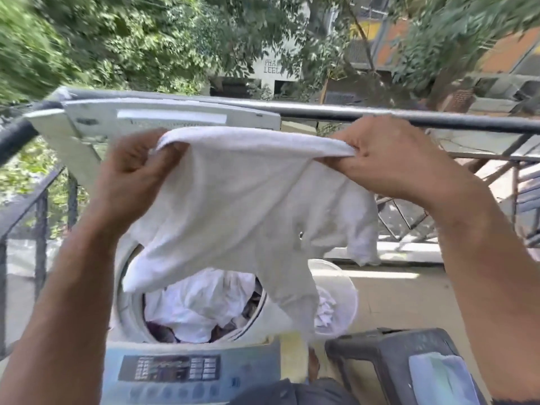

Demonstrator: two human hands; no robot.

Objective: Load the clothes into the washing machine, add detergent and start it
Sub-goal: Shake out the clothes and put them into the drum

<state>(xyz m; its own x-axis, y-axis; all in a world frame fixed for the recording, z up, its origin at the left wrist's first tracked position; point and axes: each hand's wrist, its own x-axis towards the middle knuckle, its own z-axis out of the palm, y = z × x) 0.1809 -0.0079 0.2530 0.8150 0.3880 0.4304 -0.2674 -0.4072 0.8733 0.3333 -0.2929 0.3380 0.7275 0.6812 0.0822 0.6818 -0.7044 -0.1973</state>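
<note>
A white T-shirt (233, 206) is stretched out in the air above the top-loading washing machine (128, 305). My left hand (131, 171) grips its left upper edge and my right hand (388, 159) grips its right upper edge. Below the shirt the open drum holds white and dark clothes (198, 308). The machine's lid (163, 121) stands raised behind the shirt. The control panel (169, 371) with buttons lies at the near edge.
A white laundry basket (344, 290) with white clothes stands right of the machine, partly hidden by the shirt. A dark plastic stool (388, 352) at lower right carries a pale blue item (438, 378). A black balcony railing (409, 116) runs behind and to the left.
</note>
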